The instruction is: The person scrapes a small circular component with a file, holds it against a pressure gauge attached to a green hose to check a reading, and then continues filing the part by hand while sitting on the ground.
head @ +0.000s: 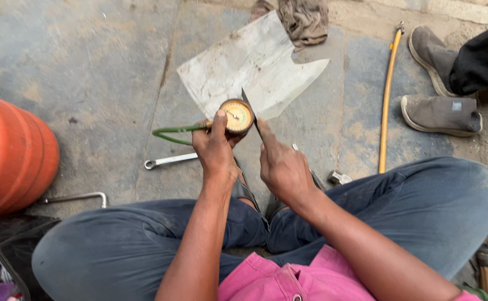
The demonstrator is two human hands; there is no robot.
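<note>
Holding the round gauge (237, 116) in front of your knees, above the stone floor (88, 72), your left hand (216, 150) is closed around its stem, thumb pressed up beside the yellowish dial. By the look of it, the gauge is small, rigid and fairly light, but its face is likely glass or thin plastic and could crack under pressure, so you do best gripping the metal rim or the stem where the green hose (174, 131) joins, not the dial. The hose is soft and will bend, giving no support.

Your right hand (283, 167) is closed on a thin flat blade (251, 108), forefinger stretched along it, its tip resting at the gauge's right edge. Such a tool can slip off smooth metal, so keep your left thumb clear.

Behind the gauge lies a bent metal sheet (244, 67); a spanner (168, 160) lies on the floor by your left wrist.
</note>
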